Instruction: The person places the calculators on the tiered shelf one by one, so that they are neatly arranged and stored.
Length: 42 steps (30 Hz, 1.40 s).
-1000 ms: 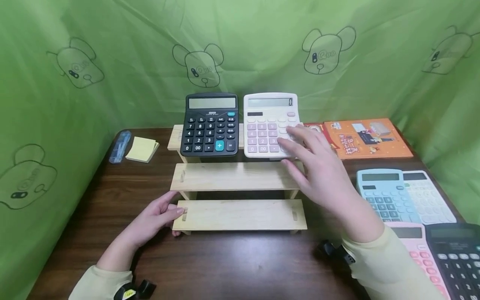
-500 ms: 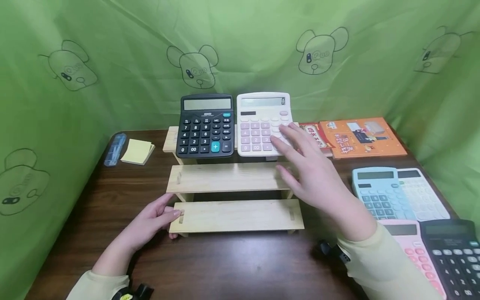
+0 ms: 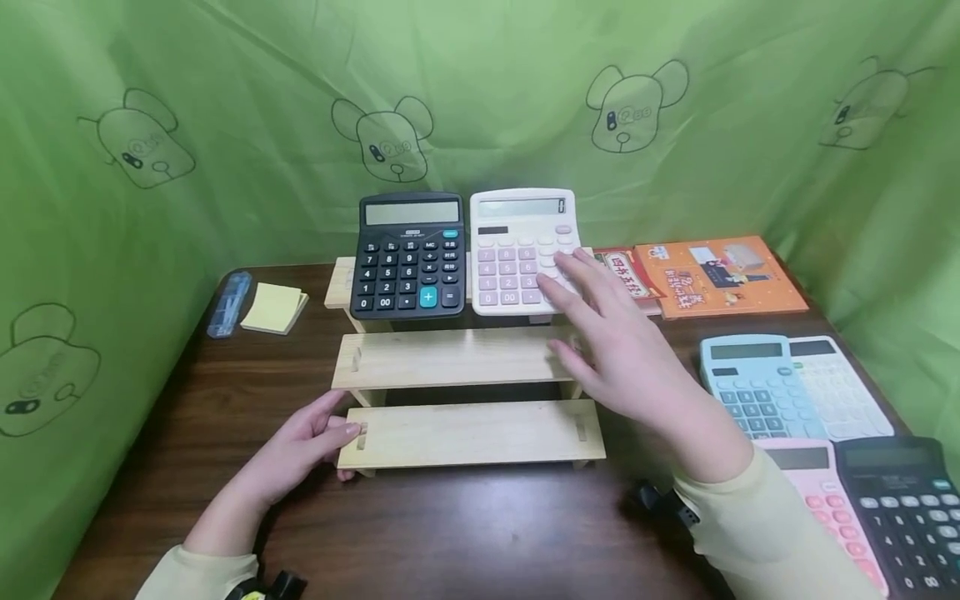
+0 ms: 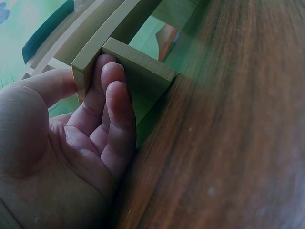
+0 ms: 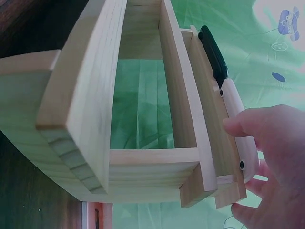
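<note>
A three-step wooden stand (image 3: 472, 433) stands on the table. My left hand (image 3: 296, 450) pinches the left end of its lowest step, thumb on top and fingers (image 4: 121, 105) underneath. On the top step, a dark calculator (image 3: 408, 258) and a white calculator with lilac keys (image 3: 507, 258) lean back side by side, the white one's display reading 0. My right hand (image 3: 626, 354) is at the white calculator's lower right, with extended fingers over its right-hand keys, hiding some of them. Its thumb (image 5: 236, 126) lies just below the calculator's front edge in the head view.
At right lie a blue calculator (image 3: 750, 392), a pale one (image 3: 847, 392), a pink one (image 3: 832, 500) and a black one (image 3: 900, 517). An orange booklet (image 3: 720, 279) sits behind them. Yellow sticky notes (image 3: 272, 307) and a blue clear object (image 3: 229, 304) are back left.
The white calculator has slid slightly left with my right hand, narrowing the gap to the dark one. My left hand keeps its hold on the lowest step. The head view shifts a little.
</note>
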Available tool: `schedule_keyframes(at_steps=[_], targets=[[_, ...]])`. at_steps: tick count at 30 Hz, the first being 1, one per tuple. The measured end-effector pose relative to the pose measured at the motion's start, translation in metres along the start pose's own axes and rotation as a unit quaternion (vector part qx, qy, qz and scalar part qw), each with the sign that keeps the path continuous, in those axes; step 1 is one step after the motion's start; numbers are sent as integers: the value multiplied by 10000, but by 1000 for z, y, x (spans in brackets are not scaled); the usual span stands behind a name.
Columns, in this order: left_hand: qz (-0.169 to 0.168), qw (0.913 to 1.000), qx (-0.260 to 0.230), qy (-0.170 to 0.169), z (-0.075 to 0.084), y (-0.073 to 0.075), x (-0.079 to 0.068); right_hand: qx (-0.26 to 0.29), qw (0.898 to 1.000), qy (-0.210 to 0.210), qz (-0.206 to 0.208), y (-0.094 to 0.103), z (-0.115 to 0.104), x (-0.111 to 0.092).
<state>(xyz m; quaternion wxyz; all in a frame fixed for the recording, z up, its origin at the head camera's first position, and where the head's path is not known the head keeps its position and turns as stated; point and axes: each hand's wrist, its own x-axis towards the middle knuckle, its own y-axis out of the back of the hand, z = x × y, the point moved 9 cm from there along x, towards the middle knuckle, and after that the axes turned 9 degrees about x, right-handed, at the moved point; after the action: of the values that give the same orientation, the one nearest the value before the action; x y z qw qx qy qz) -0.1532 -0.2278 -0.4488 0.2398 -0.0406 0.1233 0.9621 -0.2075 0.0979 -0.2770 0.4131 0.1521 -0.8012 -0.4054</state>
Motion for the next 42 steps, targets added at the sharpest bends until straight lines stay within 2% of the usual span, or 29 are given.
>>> schedule_keyframes(at_steps=[6,10,14,22,32,42], targets=[[-77,9998,-196,-60,-8,-6,-3,63,9987,-194,-459,-14,8,-8],[-67,9999,-135,43,-13,-7,-4,53,9972,-355,-659,-18,15,-21],[19,9999,-21,129,-13,-3,-3,36,9943,-719,-781,-16,24,-34],[-47,9999,-99,80,-12,-3,0,-16,9825,-1549,-1034,-9,43,-56],[-58,9999,44,133,-9,-4,3,-218,9738,-1852,-1302,-5,49,-73],[-2,9999,107,-33,1,0,-2,-337,9550,-2118,-2050,-2,76,-85]])
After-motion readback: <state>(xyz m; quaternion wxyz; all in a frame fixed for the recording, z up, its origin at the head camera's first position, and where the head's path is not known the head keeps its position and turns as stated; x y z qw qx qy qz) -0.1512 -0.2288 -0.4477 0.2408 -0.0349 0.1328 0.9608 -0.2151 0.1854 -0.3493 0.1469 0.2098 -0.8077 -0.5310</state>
